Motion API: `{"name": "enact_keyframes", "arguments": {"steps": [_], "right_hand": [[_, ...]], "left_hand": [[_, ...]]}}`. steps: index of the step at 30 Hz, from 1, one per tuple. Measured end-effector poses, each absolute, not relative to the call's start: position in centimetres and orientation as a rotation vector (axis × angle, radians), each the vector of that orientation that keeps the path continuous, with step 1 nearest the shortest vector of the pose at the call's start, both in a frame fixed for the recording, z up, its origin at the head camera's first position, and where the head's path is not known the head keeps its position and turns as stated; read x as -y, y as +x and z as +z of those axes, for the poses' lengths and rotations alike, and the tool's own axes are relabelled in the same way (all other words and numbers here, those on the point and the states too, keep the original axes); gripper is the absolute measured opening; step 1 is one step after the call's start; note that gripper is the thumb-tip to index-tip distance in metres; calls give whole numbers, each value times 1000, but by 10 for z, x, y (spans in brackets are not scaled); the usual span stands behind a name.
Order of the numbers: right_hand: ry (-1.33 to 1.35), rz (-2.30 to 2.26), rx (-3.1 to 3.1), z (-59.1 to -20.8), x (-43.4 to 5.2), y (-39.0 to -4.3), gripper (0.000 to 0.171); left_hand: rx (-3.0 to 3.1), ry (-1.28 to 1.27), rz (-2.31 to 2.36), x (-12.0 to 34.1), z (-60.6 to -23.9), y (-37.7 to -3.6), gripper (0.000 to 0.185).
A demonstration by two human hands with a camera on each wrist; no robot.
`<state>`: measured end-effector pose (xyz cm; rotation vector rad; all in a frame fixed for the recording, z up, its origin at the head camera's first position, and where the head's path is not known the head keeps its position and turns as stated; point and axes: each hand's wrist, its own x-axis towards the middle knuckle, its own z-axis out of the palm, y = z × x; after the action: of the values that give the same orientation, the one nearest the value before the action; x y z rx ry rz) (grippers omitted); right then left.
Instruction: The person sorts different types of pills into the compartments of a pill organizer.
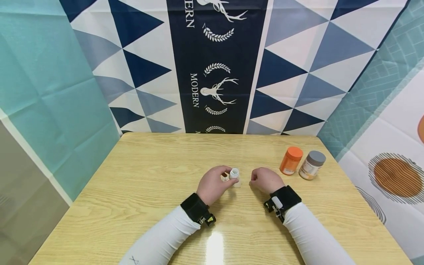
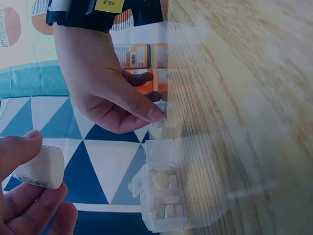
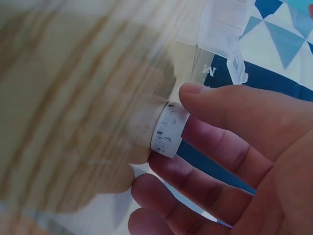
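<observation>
My left hand [image 1: 221, 176] grips a small white bottle [image 1: 234, 173] just above the wooden table [image 1: 145, 184]. Seen from the left wrist, the bottle [image 2: 41, 169] lies between the thumb and fingers of that hand [image 2: 22, 147]. A clear pill box [image 2: 164, 196] with white tablets in its open compartments lies beside it, faint in the head view [image 1: 237, 183]. My right hand [image 1: 257, 180] is curled at the box's far end [image 2: 105, 93]. In the blurred right wrist view its thumb and fingers [image 3: 230, 142] pinch a short white cap-like piece [image 3: 168, 129] below the pill box [image 3: 222, 27].
An orange-lidded jar [image 1: 291, 161] and a grey-lidded jar [image 1: 312, 165] stand at the table's right, behind my right hand; the left wrist view shows them too [image 2: 142, 56]. Patterned cloth backdrops [image 1: 215, 73] enclose the table on three sides.
</observation>
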<state>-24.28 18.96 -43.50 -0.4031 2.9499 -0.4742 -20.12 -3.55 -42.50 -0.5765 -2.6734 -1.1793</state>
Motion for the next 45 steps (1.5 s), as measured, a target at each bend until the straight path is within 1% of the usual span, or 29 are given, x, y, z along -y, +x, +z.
{"name": "enact_keyframes", "arguments": {"steps": [8,12,15,17,22,25,30,38,42,45], "right_hand": [[-359,-508,-2942,-423,-188,-239,22],[-378,-593,-2993,-416,-187,-236,18],[-409,-800,-2984,-413,-181,-234,13],[-456,-1041,-2887,-411,-175,-231,13],[-571,-1598,-2473,-412,-158,-224,22],[-624,-1742,-2314,-414,-152,-222,27],[-634,-1790,-2269,-419,-144,-218,34],[-569,-1847,-2315,-422,-138,-216,31],[-555,-1860,-2328,-421,-138,-216,29],[-524,-1852,-2346,-419,-141,-217,30]], "left_hand": [[2666,-556,-1197,37,-425,-202,33],[2664,-553,-1198,38,-425,-202,35],[2654,-552,-1188,39,-425,-203,36],[2647,-552,-1176,39,-424,-203,36],[2638,-553,-1182,41,-423,-203,33],[2649,-546,-1193,42,-422,-203,33],[2663,-537,-1217,43,-421,-203,30],[2675,-536,-1154,43,-419,-203,29],[2664,-551,-1107,43,-420,-204,32],[2663,-573,-1066,43,-421,-204,38]]}}
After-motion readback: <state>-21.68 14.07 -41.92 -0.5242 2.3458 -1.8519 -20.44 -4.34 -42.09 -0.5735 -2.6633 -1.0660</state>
